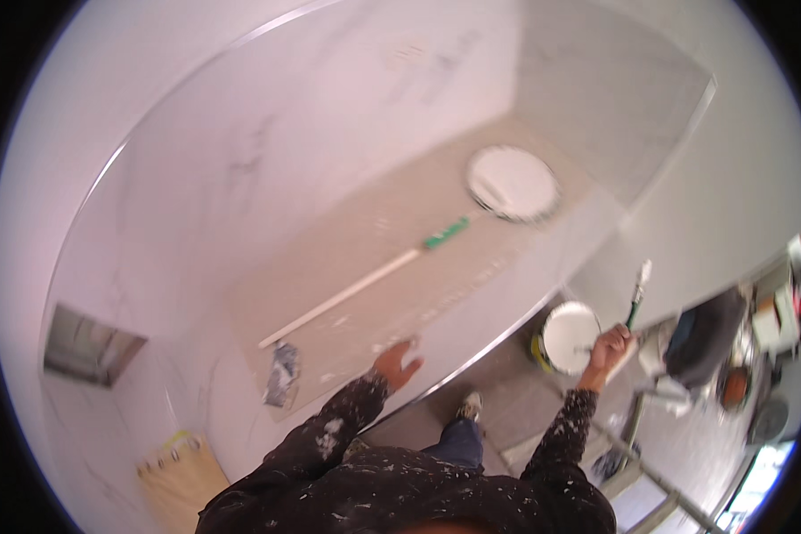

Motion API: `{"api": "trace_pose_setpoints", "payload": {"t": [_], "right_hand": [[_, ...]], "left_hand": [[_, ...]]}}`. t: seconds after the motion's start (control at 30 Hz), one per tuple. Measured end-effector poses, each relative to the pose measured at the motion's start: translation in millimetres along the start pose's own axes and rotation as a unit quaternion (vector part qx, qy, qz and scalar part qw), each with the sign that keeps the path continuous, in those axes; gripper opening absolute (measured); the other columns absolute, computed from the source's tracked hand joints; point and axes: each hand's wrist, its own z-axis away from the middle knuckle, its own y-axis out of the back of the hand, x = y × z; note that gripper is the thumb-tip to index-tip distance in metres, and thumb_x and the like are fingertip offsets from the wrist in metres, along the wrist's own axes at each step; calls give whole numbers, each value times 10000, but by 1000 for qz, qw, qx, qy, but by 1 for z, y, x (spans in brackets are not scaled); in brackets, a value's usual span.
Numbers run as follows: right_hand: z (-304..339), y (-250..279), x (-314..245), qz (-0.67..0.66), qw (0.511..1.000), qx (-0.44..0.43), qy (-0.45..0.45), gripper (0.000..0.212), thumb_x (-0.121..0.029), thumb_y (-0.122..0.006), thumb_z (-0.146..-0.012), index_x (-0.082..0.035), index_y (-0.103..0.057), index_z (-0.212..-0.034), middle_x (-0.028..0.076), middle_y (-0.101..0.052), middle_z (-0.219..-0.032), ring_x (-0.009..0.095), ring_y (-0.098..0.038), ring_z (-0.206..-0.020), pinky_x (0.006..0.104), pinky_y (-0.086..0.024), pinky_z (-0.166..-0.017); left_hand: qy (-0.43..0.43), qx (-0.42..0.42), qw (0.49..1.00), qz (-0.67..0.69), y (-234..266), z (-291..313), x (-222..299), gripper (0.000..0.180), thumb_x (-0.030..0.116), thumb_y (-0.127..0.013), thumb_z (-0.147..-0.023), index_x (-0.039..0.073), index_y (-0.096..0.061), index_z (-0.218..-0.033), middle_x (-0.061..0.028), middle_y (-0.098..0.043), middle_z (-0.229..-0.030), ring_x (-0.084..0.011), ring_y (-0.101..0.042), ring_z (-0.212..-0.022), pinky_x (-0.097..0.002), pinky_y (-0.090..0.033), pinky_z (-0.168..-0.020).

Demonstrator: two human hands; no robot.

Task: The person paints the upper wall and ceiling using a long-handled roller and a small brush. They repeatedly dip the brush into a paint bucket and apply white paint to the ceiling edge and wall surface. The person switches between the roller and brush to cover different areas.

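Note:
In my right hand (608, 349) is a paintbrush (636, 295) with a green section and a white-coated tip, pointing up toward the grey wall. Below and left of that hand stands a bucket of white paint (571, 336). My left hand (397, 363) is open, fingers apart, at the near edge of a beige protective sheet (365, 240). On that sheet lies a long white pole (347, 295) with a green end. A dark, crumpled grey piece (282, 374) rests near the pole's left end; its kind is unclear.
A round tub of white paint (513, 182) stands at the sheet's far right. Marbled white panels (240, 169) with a metal edge trim surround it. A ladder (654, 476) is at lower right, beside dark clothing (707, 338). A tan bag (182, 476) sits lower left.

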Motion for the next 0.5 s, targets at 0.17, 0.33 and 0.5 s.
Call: {"api": "trace_pose_setpoints", "payload": {"t": [0.17, 0.33, 0.5], "right_hand": [[28, -117, 208, 31, 958, -201, -203, 310, -247, -619, -994, 13, -510, -1125, 53, -506, -933, 122, -515, -792, 291, -520, -755], [82, -206, 445, 65, 909, -333, -240, 352, -285, -624, -989, -38, -523, -1219, 112, -506, -1083, 185, -510, -823, 321, -522, -800], [142, -303, 665, 289, 870, -374, -139, 410, -448, -547, -1002, -114, -583, -1237, 107, -575, -982, 153, -495, -767, 266, -472, -687]], "left_hand": [[91, 185, 978, -5, 133, 210, -72, 424, 318, -651, -898, 52, -617, -1226, -175, -689, -1078, -296, -694, -970, -383, -545, -835], [163, 556, 805, -129, 260, 395, -218, 322, 153, -634, -856, 51, -649, -1161, -152, -694, -995, -324, -687, -856, -384, -556, -773], [335, 682, 649, 36, 321, 523, -285, 508, 162, -653, -810, 27, -537, -1285, -212, -610, -1193, -384, -571, -1136, -485, -455, -975]]}}
